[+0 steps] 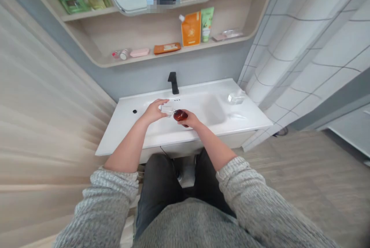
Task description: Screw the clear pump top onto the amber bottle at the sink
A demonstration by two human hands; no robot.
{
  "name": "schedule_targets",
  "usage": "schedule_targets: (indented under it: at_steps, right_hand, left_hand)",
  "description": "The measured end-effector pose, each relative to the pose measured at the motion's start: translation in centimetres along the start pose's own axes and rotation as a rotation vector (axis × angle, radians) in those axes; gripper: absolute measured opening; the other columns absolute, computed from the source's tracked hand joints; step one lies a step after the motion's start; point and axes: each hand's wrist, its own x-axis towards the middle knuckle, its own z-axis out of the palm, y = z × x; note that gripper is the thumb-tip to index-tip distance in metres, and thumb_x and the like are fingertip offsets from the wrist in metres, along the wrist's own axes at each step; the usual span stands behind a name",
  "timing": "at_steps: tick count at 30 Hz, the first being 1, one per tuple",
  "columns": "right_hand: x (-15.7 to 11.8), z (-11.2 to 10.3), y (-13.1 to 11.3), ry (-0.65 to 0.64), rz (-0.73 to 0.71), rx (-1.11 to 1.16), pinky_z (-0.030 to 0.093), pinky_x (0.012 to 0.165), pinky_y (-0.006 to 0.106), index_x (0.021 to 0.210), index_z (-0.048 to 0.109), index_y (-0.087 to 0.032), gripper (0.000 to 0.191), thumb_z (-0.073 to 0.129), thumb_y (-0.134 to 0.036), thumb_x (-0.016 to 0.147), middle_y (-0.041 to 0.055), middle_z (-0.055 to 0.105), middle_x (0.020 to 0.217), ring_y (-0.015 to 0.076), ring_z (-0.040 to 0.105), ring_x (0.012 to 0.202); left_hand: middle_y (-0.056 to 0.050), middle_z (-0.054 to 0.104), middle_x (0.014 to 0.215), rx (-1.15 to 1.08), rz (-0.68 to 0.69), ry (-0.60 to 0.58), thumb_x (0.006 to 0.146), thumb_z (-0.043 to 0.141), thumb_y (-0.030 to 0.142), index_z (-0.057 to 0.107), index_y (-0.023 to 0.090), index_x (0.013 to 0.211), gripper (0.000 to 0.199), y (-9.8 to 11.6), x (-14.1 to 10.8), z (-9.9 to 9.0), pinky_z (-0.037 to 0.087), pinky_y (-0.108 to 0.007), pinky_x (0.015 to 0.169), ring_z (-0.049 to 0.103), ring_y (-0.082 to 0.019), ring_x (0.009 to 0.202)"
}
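Note:
My right hand [189, 120] is wrapped around a dark amber bottle [180, 115], holding it on its side above the white sink [222, 123]. My left hand [154, 111] grips a small transparent object [167, 110], possibly a bottle or pump top, though its exact form is hard to tell. The transparent object's tip meets the amber bottle's neck end, and the join is small and unclear. Both hands are over the near half of the basin, close together.
A black faucet [173, 83] stands at the sink's back edge, and a clear container [236, 98] sits at its right end. Above, a wooden shelf [162, 53] holds an orange pouch [190, 28] and a green tube [207, 24]. Tiled wall rises at right.

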Motion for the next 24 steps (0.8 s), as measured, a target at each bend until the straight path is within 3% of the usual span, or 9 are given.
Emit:
schedule_targets:
  at_steps: [8,17,24]
  right_hand:
    - [0.0,0.0,0.1,0.003,-0.004,0.05,0.064,0.092,0.043,0.137,0.074,-0.024,0.08,0.097,-0.027,0.061,0.0025,0.082,0.106,0.0259,0.076,0.096]
    - [0.0,0.0,0.2,-0.047,0.036,0.169,0.059,0.067,0.032,0.143,0.069,-0.024,0.087,0.096,-0.034,0.061,0.0023,0.08,0.099,0.0189,0.068,0.072]
    - [-0.2,0.0,0.0,-0.049,0.029,0.182,0.057,0.062,0.031,0.142,0.069,-0.024,0.085,0.095,-0.036,0.062,0.0017,0.079,0.096,0.017,0.065,0.067]
  left_hand:
    - [-0.01,0.069,0.144,0.035,0.02,-0.027,0.065,0.094,0.027,0.075,0.025,0.145,0.082,0.7,0.9,-0.5,0.059,-0.043,0.107,0.068,-0.03,0.127]
    - [-0.009,0.07,0.147,0.07,0.052,-0.055,0.064,0.096,0.03,0.077,0.025,0.144,0.082,1.6,1.8,-0.9,0.058,-0.045,0.11,0.069,-0.031,0.127]
    - [-0.009,0.072,0.142,0.102,0.067,-0.061,0.059,0.096,0.028,0.079,0.025,0.141,0.083,1.5,2.7,-0.9,0.059,-0.045,0.109,0.07,-0.032,0.123]
